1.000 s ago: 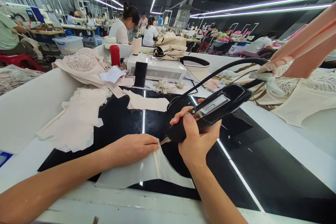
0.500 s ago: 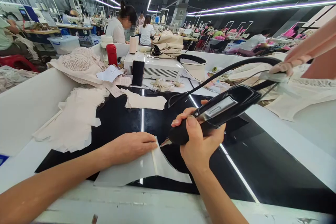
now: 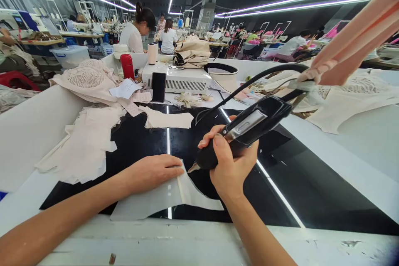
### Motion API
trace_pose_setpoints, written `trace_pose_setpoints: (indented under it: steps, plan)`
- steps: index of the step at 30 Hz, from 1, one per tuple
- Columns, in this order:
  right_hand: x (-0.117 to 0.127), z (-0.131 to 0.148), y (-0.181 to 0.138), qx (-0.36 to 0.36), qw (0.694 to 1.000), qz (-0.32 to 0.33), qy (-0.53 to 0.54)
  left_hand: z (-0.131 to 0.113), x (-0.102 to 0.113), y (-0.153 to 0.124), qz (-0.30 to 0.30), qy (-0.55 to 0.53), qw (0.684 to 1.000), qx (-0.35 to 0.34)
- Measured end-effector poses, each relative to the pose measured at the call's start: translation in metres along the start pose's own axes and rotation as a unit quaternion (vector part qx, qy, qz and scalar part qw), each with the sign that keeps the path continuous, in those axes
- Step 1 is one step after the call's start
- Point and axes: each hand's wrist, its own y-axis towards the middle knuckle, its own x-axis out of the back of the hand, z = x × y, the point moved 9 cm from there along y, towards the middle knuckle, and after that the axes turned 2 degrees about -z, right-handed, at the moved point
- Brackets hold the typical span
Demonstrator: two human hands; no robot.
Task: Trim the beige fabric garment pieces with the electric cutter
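My left hand lies flat on a pale, thin fabric piece, its fingertips near the top corner, beside a narrow cream strip running down the piece. My right hand is wrapped round a black corded handheld cutter, thumb on top. The cutter slants down to the left. Its pointed metal tip is close to the fabric's curved right edge; whether it touches, I cannot tell. A pink cloth strap is tied near the cutter's rear end and cord.
A black glossy board covers the white table. Stacked cream fabric pieces lie left, and another cream piece lies ahead. Behind stand a phone, a red bottle and a white vented box. Lace garments lie right.
The view has shifted slightly. The cutter's rear end and the strap have swung left, while its tip stays by the fabric edge. My left hand keeps its place on the fabric.
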Motion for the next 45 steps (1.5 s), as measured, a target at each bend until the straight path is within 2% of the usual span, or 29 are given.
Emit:
trace_pose_setpoints:
  steps: [3,6,12,26,37,42,45]
  plan:
    - [0.007,0.006,0.000,-0.001,1.000,-0.011,0.000,-0.010,0.012,0.003,-0.040,0.015,0.998,-0.039]
    - [0.011,0.010,-0.001,0.001,1.000,-0.010,0.001,-0.017,0.019,0.009,-0.055,-0.015,0.998,-0.033]
    - [0.012,0.009,-0.004,-0.009,1.000,-0.013,-0.001,-0.028,0.012,0.011,-0.014,-0.046,0.999,-0.023]
    - [0.002,0.005,-0.009,-0.016,0.999,-0.026,-0.028,-0.024,0.009,0.005,0.059,-0.046,0.997,0.013]
    - [0.001,0.008,-0.012,-0.013,0.997,-0.011,-0.069,-0.027,0.012,0.002,0.033,-0.023,0.999,-0.016]
    - [0.007,0.012,-0.012,-0.022,0.999,-0.031,-0.033,-0.027,0.011,0.000,0.033,-0.008,0.999,-0.023]
    - [0.007,0.015,-0.014,-0.018,0.999,-0.021,-0.026,-0.027,0.011,0.000,0.036,-0.010,0.999,-0.021]
